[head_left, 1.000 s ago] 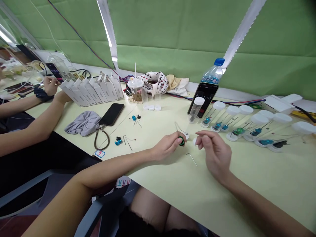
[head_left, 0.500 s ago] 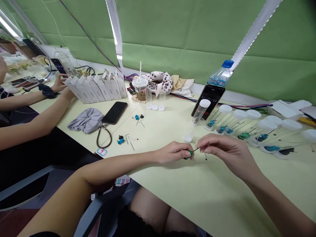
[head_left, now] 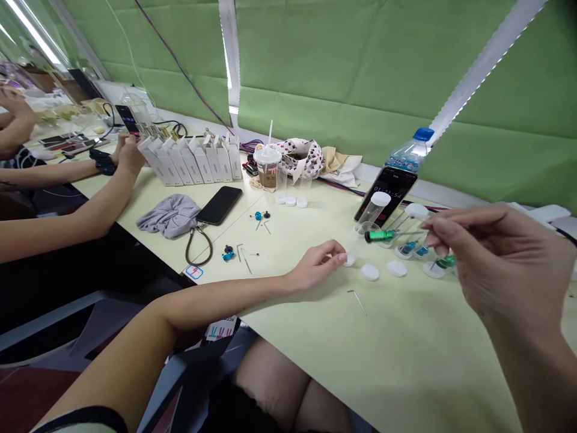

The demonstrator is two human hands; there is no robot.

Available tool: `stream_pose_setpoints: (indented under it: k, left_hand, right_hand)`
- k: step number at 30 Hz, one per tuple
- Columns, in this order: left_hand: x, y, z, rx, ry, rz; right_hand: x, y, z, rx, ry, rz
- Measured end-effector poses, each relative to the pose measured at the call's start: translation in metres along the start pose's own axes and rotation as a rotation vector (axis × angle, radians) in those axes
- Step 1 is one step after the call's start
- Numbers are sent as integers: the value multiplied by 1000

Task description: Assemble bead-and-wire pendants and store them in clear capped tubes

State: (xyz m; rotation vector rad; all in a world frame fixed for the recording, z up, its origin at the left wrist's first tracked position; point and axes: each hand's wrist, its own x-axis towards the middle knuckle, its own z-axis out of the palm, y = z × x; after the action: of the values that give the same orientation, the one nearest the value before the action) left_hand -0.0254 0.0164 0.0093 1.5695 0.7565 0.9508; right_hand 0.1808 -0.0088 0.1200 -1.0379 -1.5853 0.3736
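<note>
Left hand, half curled at one white cap, its hold impossible to tell, has to its right one hex key, two loose white discs and one green part, pinched by its thin stem in the right hand.

Bright slivers between green blinds, soft shadows on the table (wide-angle stretch at edges)

1. Right grip: raised, thumb and fingertips pinched together; the right forearm runs back toward the body.
2. Left grip: well left of the right grip, fingers curled; the left forearm trails behind.
</note>
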Motion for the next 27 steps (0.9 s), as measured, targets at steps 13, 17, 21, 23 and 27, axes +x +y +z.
stream_pose_setpoints:
  k: [13, 17, 21, 23, 27]
  left_hand:
    - [41, -19, 28, 153, 217, 202]
    - [52, -23, 35, 115, 167, 220]
    - [47, -24, 34, 95, 111, 243]
    - [44, -24, 32, 86, 104, 259]
    - [42, -22, 30, 80, 96, 275]
  right_hand:
    - [14, 10, 10, -203, -81, 42]
    - [13, 13, 5, -267, -84, -24]
    - [13, 15, 3, -329, -115, -130]
    - [12, 15, 4, -332, -132, -156]
    - [10, 14, 8, -315, -113, -191]
